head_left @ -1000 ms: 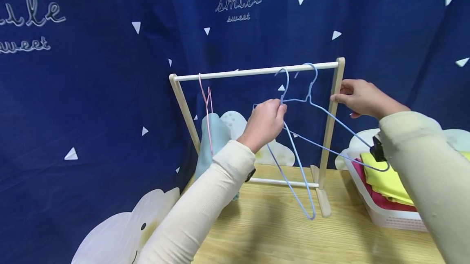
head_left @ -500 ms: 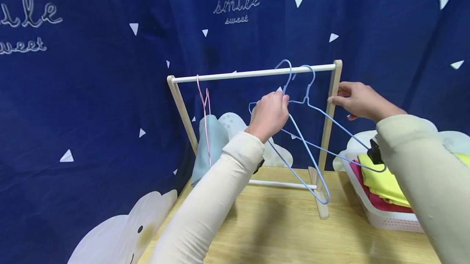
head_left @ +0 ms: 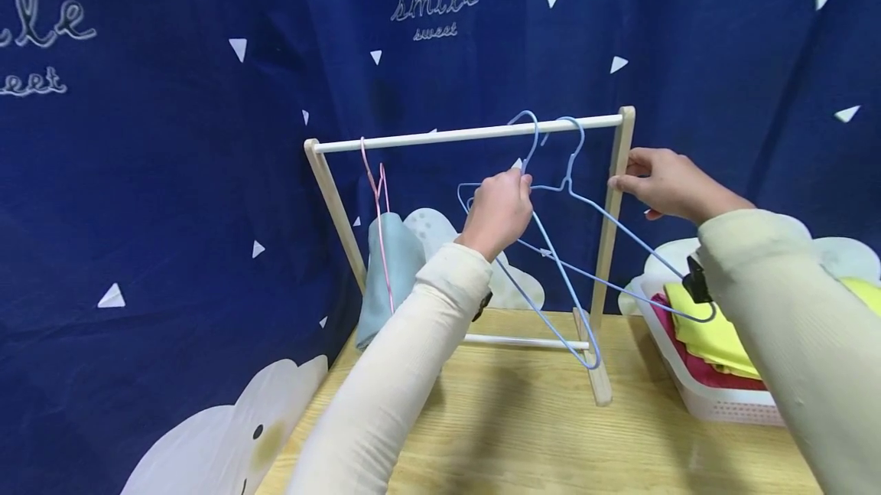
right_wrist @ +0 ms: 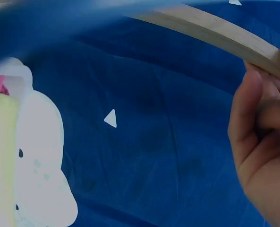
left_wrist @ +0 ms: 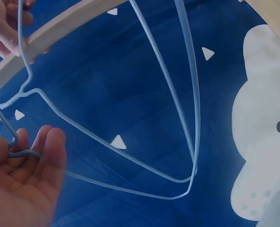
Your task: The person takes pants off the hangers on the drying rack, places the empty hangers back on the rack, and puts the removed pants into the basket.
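Note:
My left hand [head_left: 499, 212] grips a light blue hanger [head_left: 565, 281] just below its hook, and the hook stands at the white rail [head_left: 440, 136] of a small clothes rack. In the left wrist view the wire passes between the thumb and curled fingers of that hand [left_wrist: 29, 184]. On the right, my right hand [head_left: 668, 183] pinches the rack's wooden post [head_left: 608, 242] near its top; the right wrist view shows its fingers around the wood [right_wrist: 215, 33]. A second blue hanger [head_left: 622, 226] hangs from the rail between both hands.
A pink hanger [head_left: 378, 227] with a grey-blue cloth [head_left: 399, 254] hangs at the rail's left end. To the right, a white basket [head_left: 746, 407] holds yellow [head_left: 709, 330] and dark pink cloths on the wooden table [head_left: 523, 434]. A dark blue printed curtain [head_left: 206, 174] stands behind.
My left hand has raised its blue hanger, so the hook's top now stands above the rail, and the hanger's lower end has swung up. My right hand keeps its hold on the post.

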`<state>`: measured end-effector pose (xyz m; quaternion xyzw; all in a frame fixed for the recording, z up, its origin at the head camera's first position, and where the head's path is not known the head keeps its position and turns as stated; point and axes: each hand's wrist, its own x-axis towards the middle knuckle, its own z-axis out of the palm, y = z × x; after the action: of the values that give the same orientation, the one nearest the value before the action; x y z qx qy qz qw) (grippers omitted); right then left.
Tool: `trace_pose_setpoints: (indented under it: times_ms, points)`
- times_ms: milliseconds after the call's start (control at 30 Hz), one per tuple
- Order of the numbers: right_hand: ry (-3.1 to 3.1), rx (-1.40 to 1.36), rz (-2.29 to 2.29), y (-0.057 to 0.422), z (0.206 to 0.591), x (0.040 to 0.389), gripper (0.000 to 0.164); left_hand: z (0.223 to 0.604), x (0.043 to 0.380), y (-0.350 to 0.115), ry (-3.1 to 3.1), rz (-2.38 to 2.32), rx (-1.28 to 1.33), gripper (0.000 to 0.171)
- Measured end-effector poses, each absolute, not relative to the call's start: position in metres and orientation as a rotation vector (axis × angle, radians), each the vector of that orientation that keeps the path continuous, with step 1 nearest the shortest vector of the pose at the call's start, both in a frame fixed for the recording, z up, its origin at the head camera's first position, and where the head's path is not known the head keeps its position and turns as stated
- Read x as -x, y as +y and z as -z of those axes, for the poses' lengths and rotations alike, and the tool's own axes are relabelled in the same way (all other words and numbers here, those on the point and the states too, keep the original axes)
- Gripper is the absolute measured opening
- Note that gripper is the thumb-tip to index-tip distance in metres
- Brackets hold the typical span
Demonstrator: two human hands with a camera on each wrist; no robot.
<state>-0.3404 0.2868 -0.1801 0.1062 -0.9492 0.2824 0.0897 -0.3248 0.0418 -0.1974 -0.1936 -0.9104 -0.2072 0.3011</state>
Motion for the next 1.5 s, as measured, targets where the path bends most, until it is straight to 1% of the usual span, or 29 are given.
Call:
trace_pose_setpoints:
  times_ms: [267,400,567,833,1067,1233,1367,1500]
  points:
    - [-2.832,-0.285,-0.831,0.291,0.180,0.339,0.056,0.210,0.334,0.041,-2.438,0.718,0.427,0.037]
    - [-2.839,-0.281,-0.830,0.292,0.179,0.339,0.057,0.214,0.335,0.042,-2.415,0.765,0.425,0.036]
    - [-2.842,-0.280,-0.813,0.298,0.178,0.339,0.058,0.216,0.335,0.048,-2.414,0.739,0.424,0.033]
    - [-2.838,-0.281,-0.802,0.302,0.179,0.339,0.057,0.221,0.334,0.051,-2.423,0.740,0.438,0.024]
    - [-2.837,-0.281,-0.805,0.301,0.177,0.339,0.055,0.224,0.333,0.049,-2.397,0.749,0.412,0.024]
    - [-2.844,-0.284,-0.797,0.304,0.177,0.338,0.057,0.225,0.333,0.050,-2.427,0.730,0.437,0.023]
    - [-2.841,-0.294,-0.803,0.305,0.177,0.338,0.058,0.222,0.332,0.049,-2.452,0.683,0.483,0.026]
    - [-2.845,-0.292,-0.812,0.304,0.177,0.339,0.058,0.220,0.330,0.044,-2.460,0.620,0.512,0.035]
